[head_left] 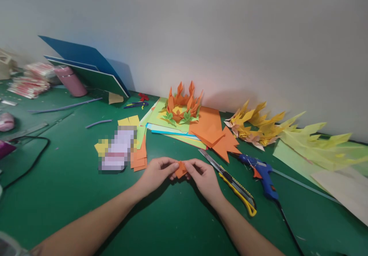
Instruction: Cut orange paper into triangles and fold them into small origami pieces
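Observation:
Between my two hands is a small folded piece of orange paper [181,170], held just above the green table. My left hand [159,173] pinches its left side with thumb and fingers. On the opposite side, my right hand [202,175] grips it the same way. The fingertips behind the paper are partly hidden. To the right of my right hand lies a yellow utility knife [234,187] with its blade out. Left of my left hand is a stack of small orange paper pieces [139,159].
An orange paper crown [184,108] stands on coloured sheets at the back. A blue glue gun [263,173] with a cord lies right, near yellow paper crowns [255,125]. A pixelated lilac object [119,148], a pink bottle [71,81] and blue boards [86,56] are left.

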The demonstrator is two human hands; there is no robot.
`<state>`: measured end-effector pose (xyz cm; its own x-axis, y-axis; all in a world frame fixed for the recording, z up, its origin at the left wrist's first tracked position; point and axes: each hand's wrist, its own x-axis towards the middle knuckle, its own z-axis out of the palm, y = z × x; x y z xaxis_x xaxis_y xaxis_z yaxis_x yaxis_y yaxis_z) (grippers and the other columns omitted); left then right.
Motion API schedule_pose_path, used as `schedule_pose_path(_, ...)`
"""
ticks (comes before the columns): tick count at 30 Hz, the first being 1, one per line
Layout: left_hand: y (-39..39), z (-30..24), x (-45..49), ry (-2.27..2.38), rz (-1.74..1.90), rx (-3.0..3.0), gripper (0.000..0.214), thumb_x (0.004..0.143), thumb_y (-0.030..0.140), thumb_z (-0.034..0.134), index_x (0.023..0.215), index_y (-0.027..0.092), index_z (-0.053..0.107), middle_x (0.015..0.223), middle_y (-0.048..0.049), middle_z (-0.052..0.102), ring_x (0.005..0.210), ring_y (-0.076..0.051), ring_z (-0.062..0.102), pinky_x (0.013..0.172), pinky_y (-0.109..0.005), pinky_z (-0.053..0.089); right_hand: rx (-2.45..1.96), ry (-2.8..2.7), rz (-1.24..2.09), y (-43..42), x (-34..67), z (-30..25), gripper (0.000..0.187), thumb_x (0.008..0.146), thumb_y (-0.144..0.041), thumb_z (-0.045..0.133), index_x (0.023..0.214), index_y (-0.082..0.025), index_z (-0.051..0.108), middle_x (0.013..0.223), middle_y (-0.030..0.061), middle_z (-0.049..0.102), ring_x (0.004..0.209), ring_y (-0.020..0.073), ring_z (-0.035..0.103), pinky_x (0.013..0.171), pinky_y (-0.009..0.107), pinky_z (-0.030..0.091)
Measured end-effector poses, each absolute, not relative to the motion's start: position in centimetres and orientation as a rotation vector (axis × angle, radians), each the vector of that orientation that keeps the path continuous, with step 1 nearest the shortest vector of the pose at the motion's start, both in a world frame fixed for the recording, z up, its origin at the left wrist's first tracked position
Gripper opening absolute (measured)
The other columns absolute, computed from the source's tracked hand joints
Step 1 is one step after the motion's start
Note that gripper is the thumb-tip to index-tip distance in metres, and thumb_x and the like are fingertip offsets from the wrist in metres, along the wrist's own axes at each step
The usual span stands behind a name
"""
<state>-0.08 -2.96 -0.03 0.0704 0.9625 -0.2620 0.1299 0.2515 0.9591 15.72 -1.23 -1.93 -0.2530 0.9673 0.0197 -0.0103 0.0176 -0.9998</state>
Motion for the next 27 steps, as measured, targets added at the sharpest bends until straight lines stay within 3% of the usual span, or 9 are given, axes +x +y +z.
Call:
schedule_pose_path(8, -3.02, 0.50, -0.13, 1.382, 0.933, 1.179, 0.029, 0.065, 0.043, 0.067, 0.074, 0.016, 0.063, 0.064, 0.0006, 0.061, 0.057, -0.011, 0.051, 0.054, -0.023, 0.040, -1.059, -1.293, 1.488, -1.12, 15.67, -2.26, 0.021, 0.064, -0.037, 0.071, 0.072, -0.017, 0.071, 0.057, 0.0006, 0.065, 0.047, 0.0120, 0.056, 0.049, 0.025, 0.050)
schedule_pose_path(17, -3.18, 0.49, -0.08, 1.383, 0.863, 1.219, 0.029, 0.067, 0.044, 0.063, 0.064, 0.017, 0.054, 0.052, 0.0060, 0.050, 0.049, -0.008, 0.042, 0.048, -0.020, 0.033, -1.070, -1.268, 1.552, -1.34, 15.57, -1.86, 0.020, 0.061, -0.035, 0.073, 0.067, -0.016, 0.072, 0.051, -0.0006, 0.062, 0.043, 0.0091, 0.050, 0.045, 0.023, 0.044)
schedule_pose_path(27, -3.24, 0.65, -0.02, 1.370, 0.891, 1.196, 0.031, 0.063, 0.046, 0.066, 0.061, 0.016, 0.055, 0.049, 0.0059, 0.049, 0.047, -0.008, 0.043, 0.047, -0.020, 0.034, -1.130, -1.310, 1.463, -1.42, 15.42, -1.80, 0.019, 0.062, -0.035, 0.071, 0.063, -0.016, 0.071, 0.046, -0.0020, 0.058, 0.041, 0.0090, 0.046, 0.042, 0.022, 0.039)
